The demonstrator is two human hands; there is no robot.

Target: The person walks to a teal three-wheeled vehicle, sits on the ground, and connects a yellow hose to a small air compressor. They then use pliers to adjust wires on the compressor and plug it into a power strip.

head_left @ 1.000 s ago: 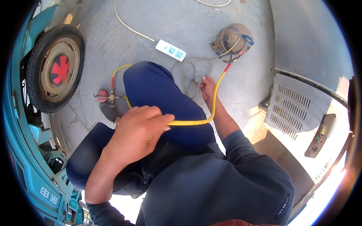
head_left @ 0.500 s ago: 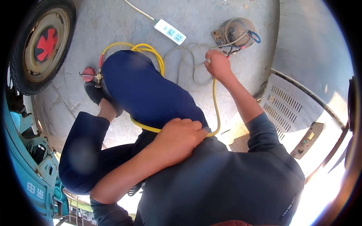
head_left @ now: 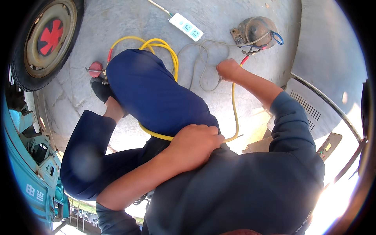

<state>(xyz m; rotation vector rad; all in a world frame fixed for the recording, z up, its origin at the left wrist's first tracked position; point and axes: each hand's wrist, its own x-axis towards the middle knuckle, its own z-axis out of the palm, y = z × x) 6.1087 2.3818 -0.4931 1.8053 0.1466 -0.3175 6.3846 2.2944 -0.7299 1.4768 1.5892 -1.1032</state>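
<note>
Left hand (head_left: pixel 197 141) seemingly clasps yellow hose (head_left: pixel 236 113), curving rightward then forward.

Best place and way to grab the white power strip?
I'd grip the white power strip across its middle, from above, squeezing the long edges: it lies flat, long and narrow. Avoid the far-left end, where its cord enters. The right hand is nearer.

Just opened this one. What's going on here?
A person's left hand grips a yellow hose at their lap. Their right hand is closed on what looks like a grey cord, though the fingers hide the grip. Hose and cord both run to a rusty, round metal unit on the floor. A white power strip lies nearby, nothing plugged into its visible sockets.
</note>
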